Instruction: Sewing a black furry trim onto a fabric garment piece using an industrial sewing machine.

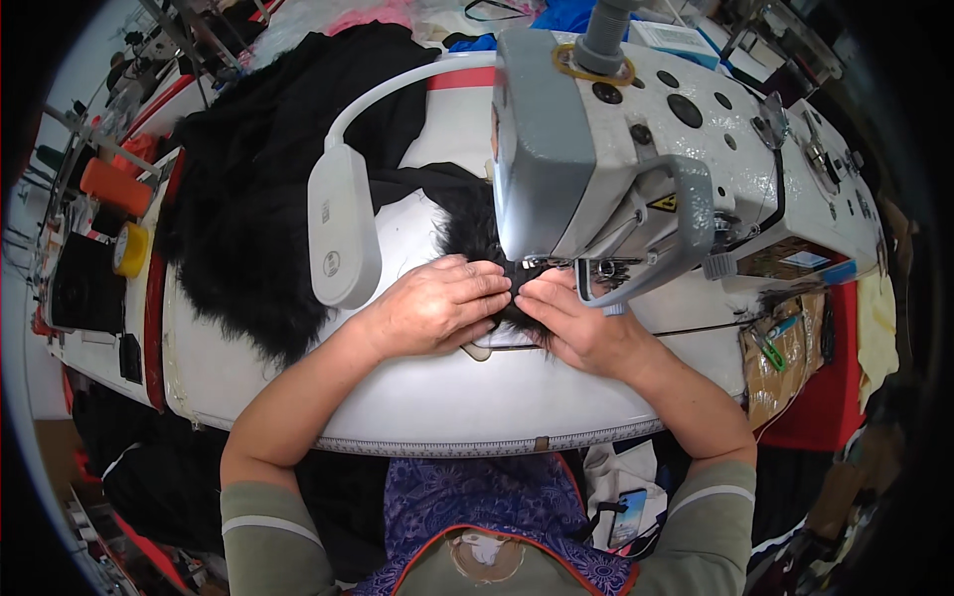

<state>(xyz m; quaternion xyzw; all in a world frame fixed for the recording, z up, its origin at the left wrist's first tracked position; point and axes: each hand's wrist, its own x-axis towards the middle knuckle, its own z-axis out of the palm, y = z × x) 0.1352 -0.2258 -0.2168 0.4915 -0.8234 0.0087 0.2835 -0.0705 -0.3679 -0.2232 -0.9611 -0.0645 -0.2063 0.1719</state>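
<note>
At the front of a grey and white sewing machine [545,149], both my hands are on black furry fabric [469,226]. My left hand [442,306] has its fingers closed on the near edge of the fur. My right hand [581,323] pinches the same edge, its fingertips almost meeting the left ones just below the presser foot. Machine parts partly cover the right fingers, and the needle point is hidden. The fabric seems to join a large black fur-edged garment [288,149] spread over the left of the table.
A white lamp [344,228] on a curved neck hangs left of my hands. A measuring tape lines the near edge of the white table [397,407]. Yellow tape [130,248] and an orange thread cone [117,186] stand left; green snips [768,350] lie right.
</note>
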